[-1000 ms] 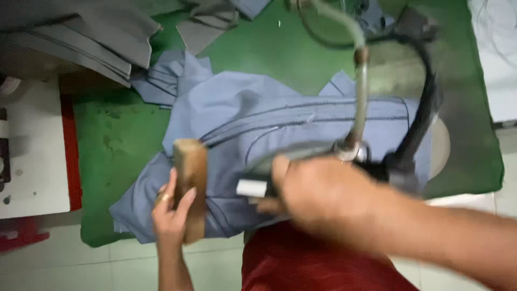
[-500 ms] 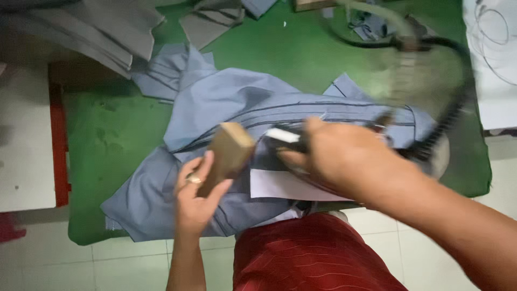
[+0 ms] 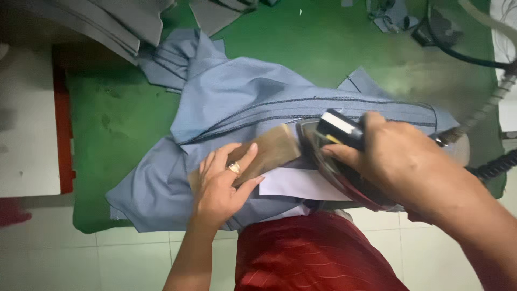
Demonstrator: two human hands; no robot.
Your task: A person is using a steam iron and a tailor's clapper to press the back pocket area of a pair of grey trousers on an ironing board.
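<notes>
A blue-grey garment [image 3: 242, 108] with dark stitched seams lies spread on the green ironing table [image 3: 102, 140]. My left hand [image 3: 221, 186], a ring on one finger, presses a wooden block [image 3: 269, 151] flat onto the cloth. My right hand [image 3: 398, 156] grips the handle of a steam iron [image 3: 336, 156], whose soleplate rests on the garment just right of the block. A white paper piece [image 3: 299, 186] lies on the cloth under the iron's near edge.
Grey fabric pieces [image 3: 118, 21] are stacked at the back left. The iron's hose and black cable [image 3: 484, 113] run off to the right. A white surface with a red edge [image 3: 32, 124] borders the table's left. My red garment [image 3: 312, 253] is at the near edge.
My left hand has laid the wooden block down flat on the garment; earlier it held the block upright. My right hand has swung the iron leftward, next to the block.
</notes>
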